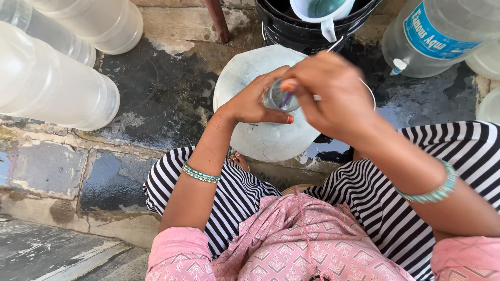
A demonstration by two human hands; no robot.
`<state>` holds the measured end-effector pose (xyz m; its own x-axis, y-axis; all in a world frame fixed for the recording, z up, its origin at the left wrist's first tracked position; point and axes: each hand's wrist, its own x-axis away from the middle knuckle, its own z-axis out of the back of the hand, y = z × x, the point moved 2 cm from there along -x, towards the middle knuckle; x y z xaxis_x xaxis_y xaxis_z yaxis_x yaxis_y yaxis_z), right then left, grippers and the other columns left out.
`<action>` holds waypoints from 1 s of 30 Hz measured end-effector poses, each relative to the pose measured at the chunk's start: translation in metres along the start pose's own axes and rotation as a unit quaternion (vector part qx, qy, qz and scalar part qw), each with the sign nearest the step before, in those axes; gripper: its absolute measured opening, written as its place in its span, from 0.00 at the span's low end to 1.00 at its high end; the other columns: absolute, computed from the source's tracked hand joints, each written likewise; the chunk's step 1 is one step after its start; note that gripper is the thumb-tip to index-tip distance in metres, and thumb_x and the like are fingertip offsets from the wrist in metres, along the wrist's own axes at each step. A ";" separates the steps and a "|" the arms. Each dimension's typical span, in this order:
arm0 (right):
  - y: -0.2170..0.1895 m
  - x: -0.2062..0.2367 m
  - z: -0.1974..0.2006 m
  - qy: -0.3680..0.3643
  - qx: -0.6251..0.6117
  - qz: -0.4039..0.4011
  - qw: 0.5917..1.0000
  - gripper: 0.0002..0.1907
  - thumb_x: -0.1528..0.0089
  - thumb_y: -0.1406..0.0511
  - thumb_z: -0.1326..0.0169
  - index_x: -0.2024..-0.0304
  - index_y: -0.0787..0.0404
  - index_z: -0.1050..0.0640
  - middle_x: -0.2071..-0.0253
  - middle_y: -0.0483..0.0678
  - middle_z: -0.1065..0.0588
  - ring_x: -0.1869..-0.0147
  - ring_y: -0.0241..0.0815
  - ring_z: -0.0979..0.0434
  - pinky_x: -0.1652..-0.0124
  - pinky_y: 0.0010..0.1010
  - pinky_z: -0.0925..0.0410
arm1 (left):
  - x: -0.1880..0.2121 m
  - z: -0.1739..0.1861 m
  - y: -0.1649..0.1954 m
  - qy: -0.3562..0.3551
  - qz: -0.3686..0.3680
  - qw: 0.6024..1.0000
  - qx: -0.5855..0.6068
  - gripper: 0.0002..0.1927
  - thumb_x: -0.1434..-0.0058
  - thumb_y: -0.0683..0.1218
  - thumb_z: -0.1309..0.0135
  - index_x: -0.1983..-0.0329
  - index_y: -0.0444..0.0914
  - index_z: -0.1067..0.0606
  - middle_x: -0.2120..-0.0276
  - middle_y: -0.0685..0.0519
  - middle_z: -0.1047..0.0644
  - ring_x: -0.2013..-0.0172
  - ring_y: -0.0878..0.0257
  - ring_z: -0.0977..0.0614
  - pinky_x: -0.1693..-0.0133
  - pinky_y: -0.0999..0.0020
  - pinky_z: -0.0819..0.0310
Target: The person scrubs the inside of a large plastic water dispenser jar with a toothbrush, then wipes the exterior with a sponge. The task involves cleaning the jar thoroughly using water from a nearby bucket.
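**Several water jugs, one being handled at the neck**

Three large translucent jugs lie on their sides at upper left: the biggest (52, 83) nearest, a second (99, 21) above it, a slimmer third (41, 31) between them at the frame edge. All rest on the wet, stained stone floor (156, 99).

One clear jug with a blue label (437, 31) lies at upper right, its small white tap (399, 66) pointing toward the floor.

One black bucket (302, 31) stands at top centre, with a white jug-shaped mug (323, 10) holding water inside it.

One round, pale water jug (250, 135) stands upright directly before the seated person, between the knees, seen from above. Its narrow clear neck (278, 99) is at the centre of the dome.

Left hand (255, 101): curled around the neck of the pale jug, thumb and fingers closed on it, nails painted orange-red. Green bead bangles (200, 174) sit on that forearm.

Right hand (333, 88): hovering over the neck, fingertips pinched together on a thin stick-like tool (285, 99) that dips into the opening; what kind of tool cannot be told. A turquoise bangle (435, 192) circles this wrist.

Black-and-white striped trousers (239, 192) and a pink patterned top (297, 239) fill the lower frame.
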<state>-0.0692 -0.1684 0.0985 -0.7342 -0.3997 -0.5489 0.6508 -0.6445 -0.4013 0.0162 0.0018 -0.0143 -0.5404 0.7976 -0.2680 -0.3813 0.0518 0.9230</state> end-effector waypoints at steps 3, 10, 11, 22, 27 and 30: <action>0.016 -0.002 -0.017 -0.014 0.014 -0.026 0.999 0.01 0.35 0.72 0.43 0.62 0.64 0.21 0.63 0.52 0.22 0.59 0.56 0.25 0.58 0.43 0.31 | -0.001 0.001 0.002 0.000 -0.001 1.000 0.024 0.44 0.54 0.42 0.27 0.34 0.39 0.34 0.44 0.55 0.25 0.42 0.62 0.25 0.38 0.64 0.34; -0.024 0.028 0.060 0.048 -0.009 -0.014 0.999 0.04 0.30 0.71 0.48 0.61 0.62 0.23 0.61 0.49 0.23 0.58 0.48 0.20 0.58 0.37 0.29 | -0.003 -0.004 -0.006 -0.064 0.026 0.997 0.035 0.34 0.49 0.42 0.27 0.40 0.40 0.28 0.47 0.53 0.23 0.43 0.61 0.22 0.36 0.63 0.28; -0.022 0.028 0.054 0.048 -0.006 -0.010 0.999 0.04 0.30 0.71 0.48 0.61 0.62 0.23 0.61 0.50 0.23 0.57 0.49 0.20 0.59 0.37 0.29 | -0.004 -0.005 -0.006 -0.066 0.028 0.997 0.033 0.35 0.50 0.42 0.27 0.39 0.40 0.28 0.47 0.53 0.23 0.43 0.61 0.21 0.36 0.63 0.28; -0.012 0.014 0.037 0.009 -0.039 -0.075 0.996 0.05 0.31 0.71 0.48 0.61 0.67 0.23 0.66 0.53 0.24 0.66 0.48 0.22 0.65 0.36 0.30 | -0.005 -0.004 -0.012 -0.080 0.029 0.996 0.036 0.41 0.53 0.44 0.28 0.34 0.41 0.30 0.44 0.52 0.23 0.41 0.59 0.22 0.36 0.63 0.29; -0.052 -0.005 0.062 0.024 -0.038 -0.046 0.998 0.06 0.29 0.70 0.48 0.62 0.66 0.24 0.63 0.53 0.24 0.63 0.50 0.22 0.62 0.37 0.30 | -0.005 -0.004 -0.012 -0.092 0.025 0.994 0.048 0.36 0.52 0.44 0.29 0.38 0.40 0.27 0.45 0.51 0.22 0.41 0.59 0.21 0.35 0.63 0.28; -0.024 -0.012 0.023 -0.009 -0.035 -0.040 0.999 0.03 0.31 0.70 0.44 0.59 0.66 0.23 0.62 0.54 0.24 0.62 0.55 0.23 0.62 0.39 0.30 | -0.003 -0.007 -0.013 -0.058 0.064 0.994 0.065 0.48 0.58 0.45 0.28 0.32 0.41 0.35 0.42 0.52 0.25 0.41 0.60 0.24 0.39 0.63 0.31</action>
<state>-0.0807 -0.1627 0.1316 -0.7871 -0.3605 -0.5005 0.6017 -0.6274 -0.4943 0.0176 -0.0053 -0.0271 -0.4857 0.8659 -0.1195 -0.2109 0.0166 0.9774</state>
